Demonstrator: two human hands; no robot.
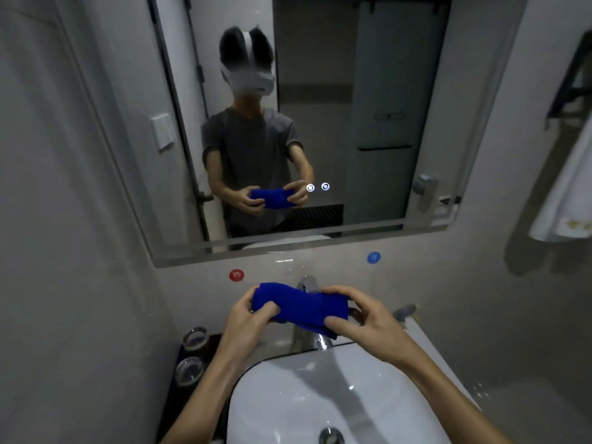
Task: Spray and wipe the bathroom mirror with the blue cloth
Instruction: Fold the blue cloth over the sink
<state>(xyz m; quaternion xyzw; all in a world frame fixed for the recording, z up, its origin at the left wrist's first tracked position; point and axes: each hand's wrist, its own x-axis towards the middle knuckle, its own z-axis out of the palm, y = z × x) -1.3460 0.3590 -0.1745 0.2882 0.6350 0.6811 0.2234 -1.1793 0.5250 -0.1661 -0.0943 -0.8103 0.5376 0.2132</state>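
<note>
A soft, bunched blue cloth (299, 307) hangs above the glossy white basin (320, 395). The left hand (245, 315) pinches its left end. The right hand (358, 315) curls around its right end.

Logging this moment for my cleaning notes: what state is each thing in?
blue cloth: bunched, held over the sink
left hand: gripping the cloth's left end
right hand: gripping its right end
mirror: not touched by the cloth
faucet: no water running
sink: empty
</note>
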